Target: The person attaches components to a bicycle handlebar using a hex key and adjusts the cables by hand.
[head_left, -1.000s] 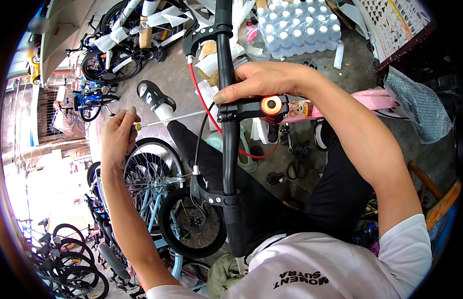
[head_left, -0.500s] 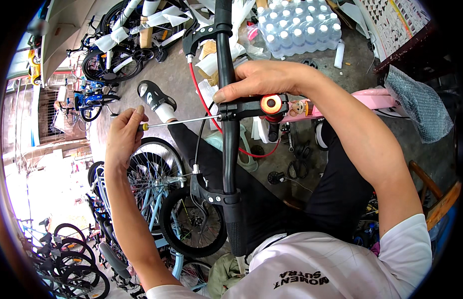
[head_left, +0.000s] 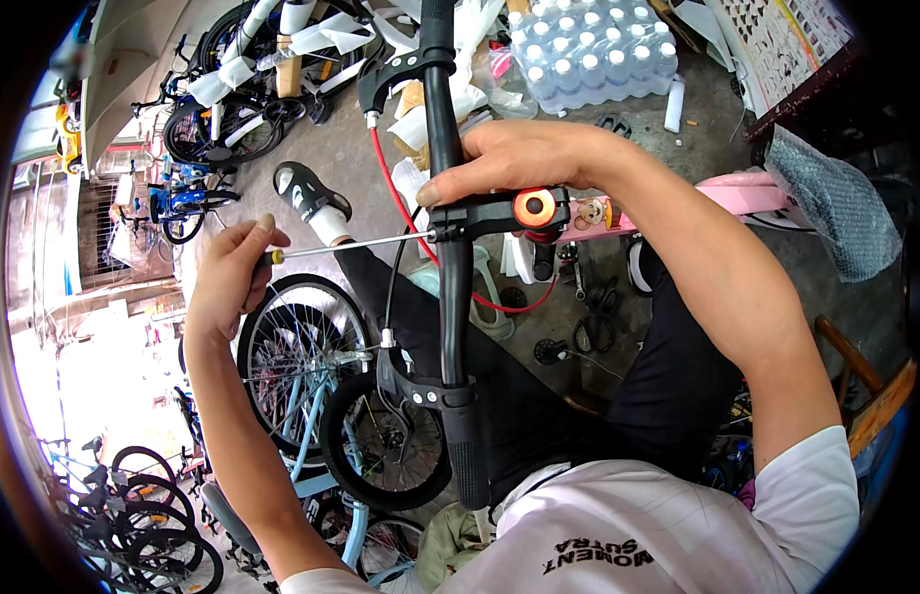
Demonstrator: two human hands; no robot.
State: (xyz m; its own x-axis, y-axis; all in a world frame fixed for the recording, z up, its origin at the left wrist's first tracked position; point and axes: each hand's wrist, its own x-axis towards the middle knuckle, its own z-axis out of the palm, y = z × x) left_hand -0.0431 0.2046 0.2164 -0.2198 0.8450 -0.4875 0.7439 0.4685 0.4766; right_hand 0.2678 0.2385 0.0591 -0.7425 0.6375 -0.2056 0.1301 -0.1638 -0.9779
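My left hand (head_left: 227,275) is closed around the handle of a long-shafted screwdriver (head_left: 346,243), a yellow collar showing by the fingers. The shaft runs nearly level to the front of the black stem (head_left: 488,216), where its tip meets the clamp; the exact bolt is too small to make out. A black handlebar (head_left: 456,322) passes through that clamp. My right hand (head_left: 527,156) rests over the stem and grips the handlebar, its thumb along the clamp and its other fingers partly hidden. Behind the stem's orange-red cap (head_left: 534,207) lies the bicycle's pink frame (head_left: 668,206).
A red brake cable (head_left: 388,173) loops below the stem. Plastic-wrapped water bottles (head_left: 591,54) stand at the far side. A light-blue bicycle (head_left: 306,396) is close beside my left forearm. Bubble wrap (head_left: 834,213) covers the pink bicycle's end; scissors (head_left: 592,334) lie on the floor.
My left hand has shifted slightly left and its grip on the screwdriver has turned. The handlebar and stem have moved a touch left; my right hand keeps its hold.
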